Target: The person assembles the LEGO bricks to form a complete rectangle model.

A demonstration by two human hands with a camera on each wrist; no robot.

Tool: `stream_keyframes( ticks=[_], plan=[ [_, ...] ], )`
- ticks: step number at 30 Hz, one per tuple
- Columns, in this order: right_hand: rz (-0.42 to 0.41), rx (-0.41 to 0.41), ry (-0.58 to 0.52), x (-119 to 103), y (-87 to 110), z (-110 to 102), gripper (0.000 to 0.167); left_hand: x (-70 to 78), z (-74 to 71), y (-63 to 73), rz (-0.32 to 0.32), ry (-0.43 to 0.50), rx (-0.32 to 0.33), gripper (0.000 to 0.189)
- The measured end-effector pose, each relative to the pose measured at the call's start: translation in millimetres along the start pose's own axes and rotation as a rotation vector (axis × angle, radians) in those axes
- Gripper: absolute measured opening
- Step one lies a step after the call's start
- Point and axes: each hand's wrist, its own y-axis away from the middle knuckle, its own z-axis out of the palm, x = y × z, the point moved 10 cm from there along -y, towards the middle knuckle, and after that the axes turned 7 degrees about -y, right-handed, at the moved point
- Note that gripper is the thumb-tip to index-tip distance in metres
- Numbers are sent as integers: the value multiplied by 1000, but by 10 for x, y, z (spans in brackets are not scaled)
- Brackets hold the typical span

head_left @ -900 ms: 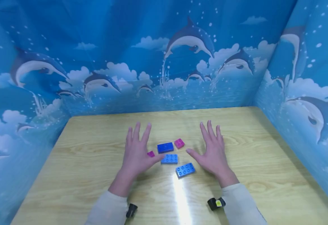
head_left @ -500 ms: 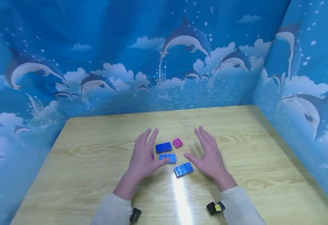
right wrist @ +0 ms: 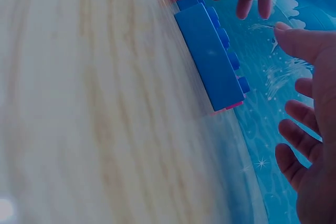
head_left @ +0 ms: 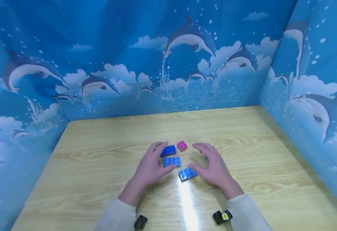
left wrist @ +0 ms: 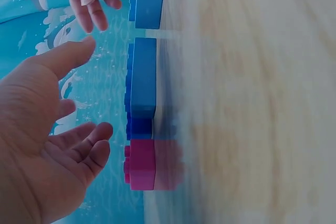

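The light-blue eight-stud plastic brick [head_left: 171, 162] lies on the wood-grain table [head_left: 93, 160], with a dark-blue rectangular plastic brick [head_left: 169, 150] just beyond it. Any lift would probably go cleanest pinching its short ends, avoiding that narrow gap. Left of it hovers the left hand [head_left: 151, 166], right of it the right hand [head_left: 214, 166]; both touch nothing, thumbs and curved fingers well apart.
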Motion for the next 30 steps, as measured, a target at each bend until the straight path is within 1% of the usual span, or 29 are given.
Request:
stream_keyframes(
  ticks=[2, 7, 11, 16, 21, 27, 30],
  plan=[
    [1, -16, -34, 3, 8, 16, 71, 1, 23, 2, 1, 8, -26, 84],
    [-2, -66, -103, -1, 23, 73, 61, 13, 60, 14, 19, 10, -68, 75],
    [13, -106, -126, 18, 41, 127, 54, 8, 90, 23, 28, 18, -92, 69],
    [32, -150, -156, 58, 71, 184, 49, -33, 136, 25, 17, 31, -117, 63],
    [57, -194, -161, 100, 100, 227, 49, -62, 184, 27, 16, 39, -139, 58],
    [57, -225, -133, 118, 105, 253, 50, -77, 210, 21, 26, 37, -146, 53],
    [61, -235, -119, 133, 106, 267, 50, -71, 213, 13, 46, 51, -141, 50]
  ],
)
